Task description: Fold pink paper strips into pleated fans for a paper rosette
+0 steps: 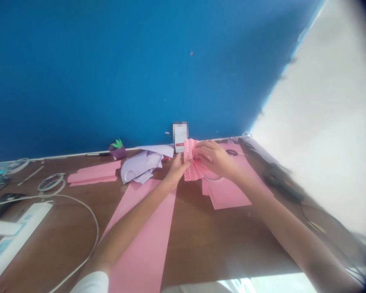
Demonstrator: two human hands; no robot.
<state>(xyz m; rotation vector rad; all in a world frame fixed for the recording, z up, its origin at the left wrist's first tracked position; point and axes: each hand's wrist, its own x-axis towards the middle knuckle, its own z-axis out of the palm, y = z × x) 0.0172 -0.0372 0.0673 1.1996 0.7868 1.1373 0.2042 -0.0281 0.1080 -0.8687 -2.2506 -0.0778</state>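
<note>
A pink pleated paper piece, folded like a fan with small cut-outs along its edge, is held up above the table. My left hand grips its left edge, thumb against the paper. On the other side, my right hand has its fingers bent onto the middle of the folds, closed on the paper. Below my left forearm lies a long pink paper sheet. More pink sheets rest on the table under my right hand.
Crumpled lilac paper and a folded pink strip lie to the left, near a purple pot with green leaves. A white power strip and looping cable occupy the near left. A dark glue-gun-like tool lies right. Behind stands a blue wall.
</note>
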